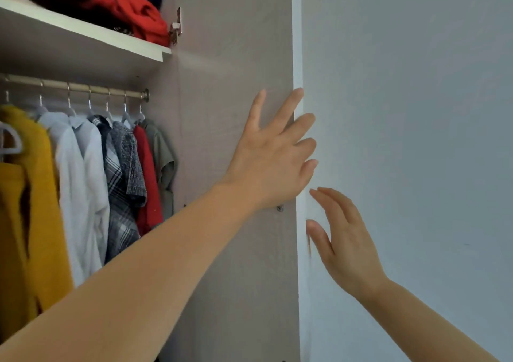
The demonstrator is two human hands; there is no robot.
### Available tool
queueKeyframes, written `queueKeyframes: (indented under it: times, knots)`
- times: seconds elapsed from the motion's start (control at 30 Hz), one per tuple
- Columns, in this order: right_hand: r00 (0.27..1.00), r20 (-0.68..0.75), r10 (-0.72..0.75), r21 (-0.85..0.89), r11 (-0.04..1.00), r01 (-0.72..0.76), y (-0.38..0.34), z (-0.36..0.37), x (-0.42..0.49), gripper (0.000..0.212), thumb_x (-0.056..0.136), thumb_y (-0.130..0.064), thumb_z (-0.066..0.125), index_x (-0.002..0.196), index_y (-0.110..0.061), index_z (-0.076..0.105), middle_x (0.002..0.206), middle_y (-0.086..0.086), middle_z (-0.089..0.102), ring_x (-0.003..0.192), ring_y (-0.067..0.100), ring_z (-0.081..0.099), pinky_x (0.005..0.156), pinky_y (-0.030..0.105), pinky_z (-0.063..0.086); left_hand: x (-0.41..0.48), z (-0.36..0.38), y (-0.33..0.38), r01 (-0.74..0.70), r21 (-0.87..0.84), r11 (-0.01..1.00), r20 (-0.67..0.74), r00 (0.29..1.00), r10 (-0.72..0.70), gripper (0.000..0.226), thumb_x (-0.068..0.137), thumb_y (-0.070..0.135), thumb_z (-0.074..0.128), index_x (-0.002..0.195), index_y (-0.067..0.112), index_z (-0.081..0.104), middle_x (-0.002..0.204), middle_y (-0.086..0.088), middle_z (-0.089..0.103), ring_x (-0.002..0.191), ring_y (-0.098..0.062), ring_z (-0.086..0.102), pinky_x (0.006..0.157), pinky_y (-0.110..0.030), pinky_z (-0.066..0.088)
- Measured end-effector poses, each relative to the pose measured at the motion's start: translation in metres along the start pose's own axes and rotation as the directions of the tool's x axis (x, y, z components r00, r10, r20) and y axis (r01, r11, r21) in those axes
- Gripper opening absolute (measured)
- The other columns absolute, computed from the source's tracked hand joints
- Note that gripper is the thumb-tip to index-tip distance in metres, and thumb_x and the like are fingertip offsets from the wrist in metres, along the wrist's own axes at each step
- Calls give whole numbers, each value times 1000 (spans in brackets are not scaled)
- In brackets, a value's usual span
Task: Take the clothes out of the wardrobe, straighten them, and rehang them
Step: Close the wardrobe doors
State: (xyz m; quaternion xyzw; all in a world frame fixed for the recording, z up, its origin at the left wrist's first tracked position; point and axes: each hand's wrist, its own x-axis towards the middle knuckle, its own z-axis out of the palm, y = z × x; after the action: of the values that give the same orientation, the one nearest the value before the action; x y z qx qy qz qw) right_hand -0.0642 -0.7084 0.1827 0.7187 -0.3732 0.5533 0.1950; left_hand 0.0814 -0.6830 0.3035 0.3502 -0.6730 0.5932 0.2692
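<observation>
At the left end of the rail [83,87] hangs a yellow garment [41,195], with a pale hanger [14,137] in front of it at the picture's left edge. Next along come white shirts [80,195], a plaid shirt [113,173], a grey patterned shirt [130,162], a red shirt [148,181] and, at the rail's right end, an olive shirt [163,162]. All are on hangers inside the wardrobe, packed close together. Above them a white shelf [83,28] carries a heap of dark clothes and a red bundle [133,12] near its right end, just beside a metal hinge [176,27].

Right of the clothes stands the open door [222,84], its brownish inner face turned this way. The left hand [272,162] lies spread on that face, grasping nothing, fingers [291,103] reaching over the door's white edge. Lower down, the right hand [347,245] is also released, fingers straight, just beside the same edge (whether it touches cannot be told). Beyond it is a pale grey-blue wall [416,112].
</observation>
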Motion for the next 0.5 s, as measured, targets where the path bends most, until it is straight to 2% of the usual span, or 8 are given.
queueKeyframes:
  times: [0.13,0.23,0.37,0.5]
  knots:
    - [1000,-16,-23,189,982,26,-20,17,0,52,94,-35,26,134,-6,45,133,-4,40,125,13,36,105,27,29,-15,-13,-15,-29,41,999,-57,998,31,35,91,37,39,94,19,70,128,0,57,134,-29,35,108,-60,13]
    - [998,-1,-58,293,955,56,-43,26,-1,52,95,-36,25,138,-10,37,137,-5,37,128,11,33,107,24,25,-31,-25,-33,-56,84,995,-90,994,64,32,90,36,43,92,18,70,123,-1,61,131,-31,40,106,-61,18]
    - [992,27,-121,439,893,97,-89,40,-3,46,96,-36,25,140,-23,23,143,-8,32,132,2,29,109,18,22,-63,-44,-67,-55,155,986,-87,994,69,33,92,36,42,98,18,69,127,-3,59,131,-33,39,106,-61,19]
    - [983,73,-171,572,814,100,-138,63,-5,51,94,-44,23,142,-29,15,145,-18,27,132,-6,25,108,10,19,-103,-66,-108,-42,236,971,5,999,43,40,95,38,34,105,18,68,134,-5,53,134,-33,35,108,-59,13]
